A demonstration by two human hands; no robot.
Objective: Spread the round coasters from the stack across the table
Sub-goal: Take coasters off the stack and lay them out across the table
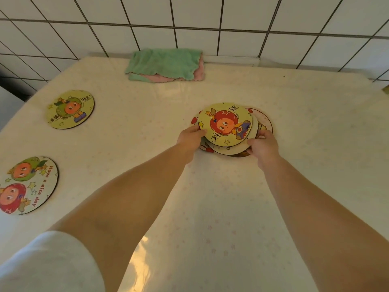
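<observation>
Gripping the top coaster [226, 124] at its edges, your left hand [190, 137] and right hand [263, 144] work the stack [232, 149] at mid-table (two lie spread already); next, lift it clear.

- Table [210, 207]: cream cover with faint pink speckle pattern.
- Top coaster of stack [225, 124]: yellow ground, red-haired cartoon figure, stars, black characters.
- Coaster near left edge, far [70, 109]: yellow, green-haired figure.
- Coaster near left edge, close [28, 185]: white, green and red figures, red lettering.
- Cloth at far edge [165, 64]: green over pink.
- Wall [210, 17]: white tiles, dark grout.
- Sleeve [48, 264]: white.
</observation>
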